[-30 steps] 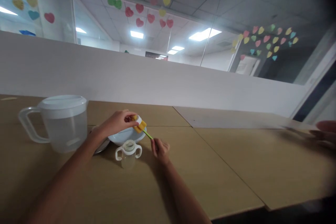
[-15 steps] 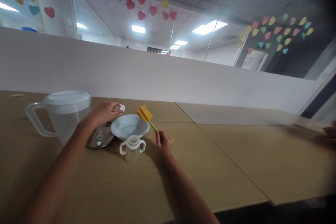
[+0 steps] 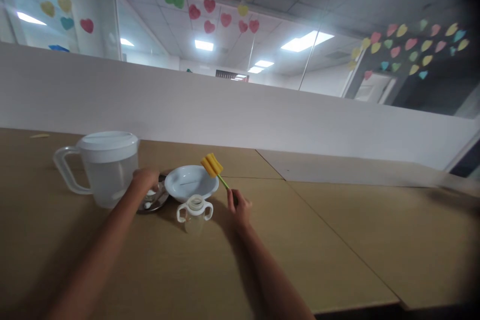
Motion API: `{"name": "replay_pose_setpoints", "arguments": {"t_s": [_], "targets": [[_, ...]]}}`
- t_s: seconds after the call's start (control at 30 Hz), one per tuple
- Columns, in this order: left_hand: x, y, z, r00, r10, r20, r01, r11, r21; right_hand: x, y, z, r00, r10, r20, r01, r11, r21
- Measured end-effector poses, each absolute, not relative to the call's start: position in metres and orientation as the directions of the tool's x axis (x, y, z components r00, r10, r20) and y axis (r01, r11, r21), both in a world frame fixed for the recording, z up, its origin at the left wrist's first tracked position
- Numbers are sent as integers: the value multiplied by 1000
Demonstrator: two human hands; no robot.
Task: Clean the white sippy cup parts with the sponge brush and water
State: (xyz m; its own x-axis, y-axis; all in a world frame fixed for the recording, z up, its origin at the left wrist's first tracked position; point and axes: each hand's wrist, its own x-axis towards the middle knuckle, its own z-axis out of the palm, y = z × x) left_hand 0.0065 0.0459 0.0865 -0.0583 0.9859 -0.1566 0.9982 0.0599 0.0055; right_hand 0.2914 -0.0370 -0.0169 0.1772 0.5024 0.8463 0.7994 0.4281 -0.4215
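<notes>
My left hand (image 3: 146, 180) is lowered over a round metal tray (image 3: 163, 201), its fingers closed and pointing down. White shows just under its fingertips, which seems to be a white cap (image 3: 152, 192); the hand hides most of it. On the tray beside it lies a clear piece with a small white end (image 3: 147, 205). My right hand (image 3: 240, 205) grips the green handle of a sponge bottle brush (image 3: 212, 165), yellow head up and tilted left, by the bowl's right rim. A two-handled baby bottle (image 3: 195, 217) stands uncapped before the white bowl (image 3: 180, 191).
A lidded plastic pitcher (image 3: 110, 175) with clear liquid stands left of the tray, close to my left hand. Behind the table (image 3: 318, 240) runs a low white wall (image 3: 210, 110) with glass above it. A thin flat piece (image 3: 39, 135) lies at the far left.
My left hand has moved left and down from beside the bowl to the tray, with the white cap. The right hand holds the brush nearly still. The view has shifted slightly.
</notes>
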Motion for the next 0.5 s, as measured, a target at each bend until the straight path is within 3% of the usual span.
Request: {"name": "replay_pose_setpoints", "arguments": {"t_s": [0.5], "targets": [[10, 40, 77, 38, 989, -143, 998, -29, 61, 292, -35, -21, 96, 446, 890, 826, 462, -321]]}}
